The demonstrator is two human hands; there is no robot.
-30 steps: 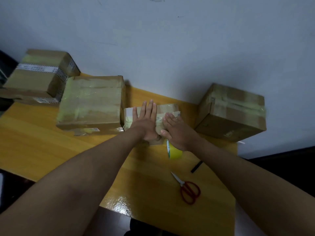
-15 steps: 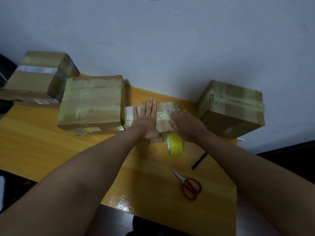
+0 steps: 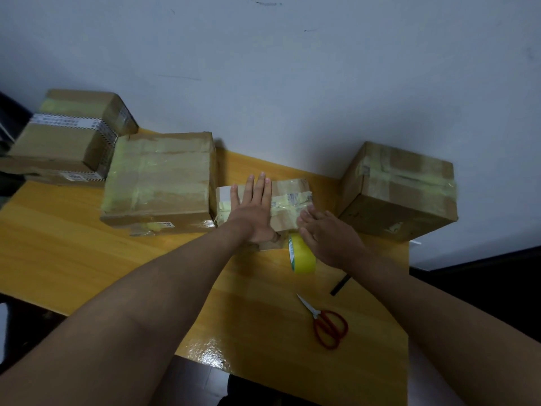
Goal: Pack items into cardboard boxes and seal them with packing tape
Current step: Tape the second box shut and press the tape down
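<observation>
Boxes (image 3: 289,197): 4, maybe 5; 1 tape roll (image 3: 303,254); 1 scissors (image 3: 328,325).

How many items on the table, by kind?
Cardboard boxes: 4
Yellow tape roll: 1
Red-handled scissors: 1
Black stick-like object: 1
Total: 7

Printed labels on the boxes (image 3: 73,133) are too blurred to read.

Red-handled scissors (image 3: 328,325) on yellow wooden table (image 3: 73,253), black strip (image 3: 340,284) nr right edge, white wall (image 3: 292,83) behind
</observation>
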